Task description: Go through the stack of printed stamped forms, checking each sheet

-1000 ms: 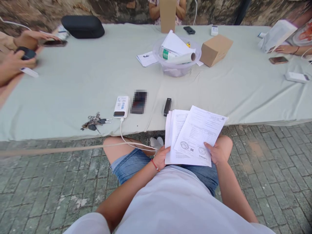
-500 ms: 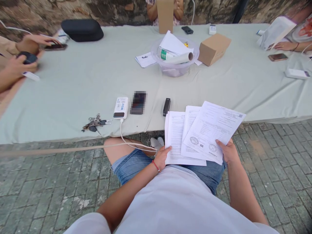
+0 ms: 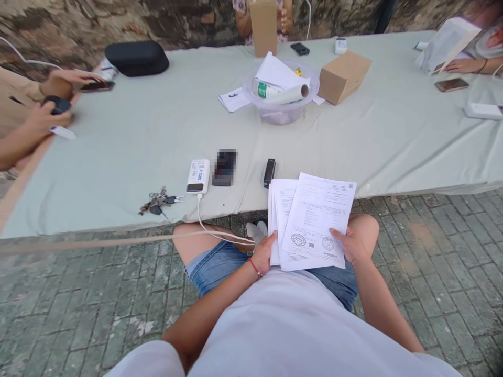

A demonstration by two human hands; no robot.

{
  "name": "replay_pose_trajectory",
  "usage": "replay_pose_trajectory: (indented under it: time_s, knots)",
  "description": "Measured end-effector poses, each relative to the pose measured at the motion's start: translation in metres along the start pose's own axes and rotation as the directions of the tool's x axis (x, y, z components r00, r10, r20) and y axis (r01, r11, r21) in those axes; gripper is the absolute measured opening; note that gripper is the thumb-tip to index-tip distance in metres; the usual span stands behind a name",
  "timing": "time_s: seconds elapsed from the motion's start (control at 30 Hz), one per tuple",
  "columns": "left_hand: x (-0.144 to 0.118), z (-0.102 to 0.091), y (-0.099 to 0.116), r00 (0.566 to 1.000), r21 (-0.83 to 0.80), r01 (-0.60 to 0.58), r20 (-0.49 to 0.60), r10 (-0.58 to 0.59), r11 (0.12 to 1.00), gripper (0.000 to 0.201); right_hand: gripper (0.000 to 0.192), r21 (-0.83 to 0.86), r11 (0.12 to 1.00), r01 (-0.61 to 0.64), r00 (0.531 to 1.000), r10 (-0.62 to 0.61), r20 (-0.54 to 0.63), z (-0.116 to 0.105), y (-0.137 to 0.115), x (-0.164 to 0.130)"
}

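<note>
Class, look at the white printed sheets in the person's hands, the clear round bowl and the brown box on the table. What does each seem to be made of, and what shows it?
White printed sheets: thin matt paper, fanned, with printed text and stamps.
Clear round bowl: probably plastic, see-through and slightly cloudy.
Brown box: likely cardboard, dull brown with sharp folded edges.
</note>
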State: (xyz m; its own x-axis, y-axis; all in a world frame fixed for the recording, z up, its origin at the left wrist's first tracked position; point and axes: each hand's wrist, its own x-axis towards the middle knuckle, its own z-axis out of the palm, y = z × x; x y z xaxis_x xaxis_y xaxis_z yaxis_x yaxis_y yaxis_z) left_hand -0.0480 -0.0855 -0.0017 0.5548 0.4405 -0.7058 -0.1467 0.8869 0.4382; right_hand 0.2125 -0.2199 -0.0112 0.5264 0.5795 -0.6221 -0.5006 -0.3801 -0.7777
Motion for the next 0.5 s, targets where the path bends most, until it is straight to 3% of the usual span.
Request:
replay_pose_trajectory:
  time_s: [0.13, 0.5]
  knots:
    - [0.0000, -0.0002, -0.0001, 1.000, 0.007, -0.005, 0.019, 0.005, 1.000, 0.063, 0.047, 0.024, 1.000, 0.019, 0.999, -0.018, -0.027, -0.0028, 0.0018, -0.0007]
    - [0.0055, -0.0030, 0.0004, 0.997, -0.025, 0.063, 0.036, -0.062, 0.998, 0.057, 0.047, 0.011, 0.998, 0.064, 0.997, -0.064, 0.031, 0.0022, 0.0094, 0.0004]
